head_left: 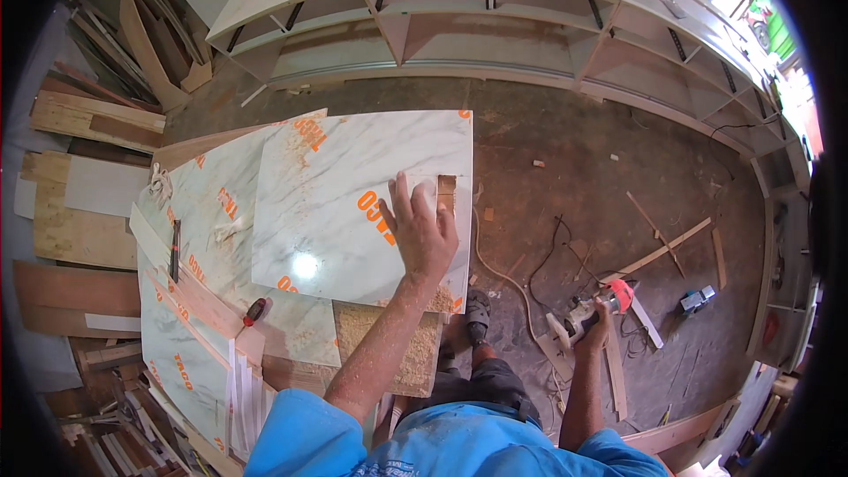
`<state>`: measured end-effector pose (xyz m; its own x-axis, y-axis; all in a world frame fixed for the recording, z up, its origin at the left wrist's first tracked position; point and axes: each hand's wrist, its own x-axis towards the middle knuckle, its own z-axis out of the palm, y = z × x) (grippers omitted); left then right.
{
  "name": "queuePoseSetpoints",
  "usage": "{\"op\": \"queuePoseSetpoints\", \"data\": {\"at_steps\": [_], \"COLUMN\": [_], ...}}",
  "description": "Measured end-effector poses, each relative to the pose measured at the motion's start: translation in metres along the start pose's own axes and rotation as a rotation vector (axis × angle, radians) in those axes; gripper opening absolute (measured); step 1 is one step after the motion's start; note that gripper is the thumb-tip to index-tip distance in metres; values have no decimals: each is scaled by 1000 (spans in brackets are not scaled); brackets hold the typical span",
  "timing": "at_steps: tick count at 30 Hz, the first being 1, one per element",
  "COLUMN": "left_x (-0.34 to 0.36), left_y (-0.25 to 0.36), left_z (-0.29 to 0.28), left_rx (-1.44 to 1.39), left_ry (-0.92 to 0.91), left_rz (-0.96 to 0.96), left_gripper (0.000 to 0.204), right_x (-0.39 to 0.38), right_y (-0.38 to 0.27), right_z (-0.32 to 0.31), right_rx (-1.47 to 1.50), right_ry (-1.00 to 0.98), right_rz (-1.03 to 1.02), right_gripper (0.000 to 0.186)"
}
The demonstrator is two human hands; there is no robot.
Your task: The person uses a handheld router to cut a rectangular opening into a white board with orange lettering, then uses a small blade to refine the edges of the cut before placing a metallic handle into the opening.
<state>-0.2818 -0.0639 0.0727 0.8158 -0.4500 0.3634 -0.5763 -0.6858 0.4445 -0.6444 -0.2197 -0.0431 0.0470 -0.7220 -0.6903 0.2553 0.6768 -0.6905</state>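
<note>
My left hand rests on or just over a white marble-patterned board with orange lettering, its fingers spread. Beside those fingers, near the board's right edge, is a small rectangular cutout showing brown wood. Off to the right, above the floor, my right hand grips a red and grey corded power tool with a pale flat base; its exact kind is not plain. Sawdust covers a wooden surface under the board's near edge, and some clings to my left forearm.
More marble-patterned sheets lie under the board on the left, with a red-handled tool on them. Wood strips, a cable and a blue-grey object lie on the floor. A long open cabinet spans the back.
</note>
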Motion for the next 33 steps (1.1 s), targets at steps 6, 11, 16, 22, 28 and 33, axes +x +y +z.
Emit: {"op": "queuePoseSetpoints", "data": {"at_steps": [6,11,16,22,28,33], "left_x": [-36,-59,-85,-152,-232,-278], "left_y": [35,69,72,38,-16,-68], "left_z": [-71,-118,-192,-272,-331,-368], "left_rx": [-289,-724,-964,-907,-951,-1124], "left_ry": [-125,-138,-255,-217,-78,-160], "left_rz": [32,-44,-42,-11,-82,-198], "left_gripper": [23,19,21,21,9,5], "right_x": [-55,-137,-229,-320,-392,-417], "right_y": [-26,-37,-30,2,41,72], "right_z": [35,70,89,75,48,42], "right_rx": [-273,-732,-710,-703,-742,-964], "right_ry": [-273,-451,-881,-1187,-1517,-1587], "right_rz": [-326,-755,-734,-835,-504,-644], "right_gripper": [25,47,63,61,56,67]}}
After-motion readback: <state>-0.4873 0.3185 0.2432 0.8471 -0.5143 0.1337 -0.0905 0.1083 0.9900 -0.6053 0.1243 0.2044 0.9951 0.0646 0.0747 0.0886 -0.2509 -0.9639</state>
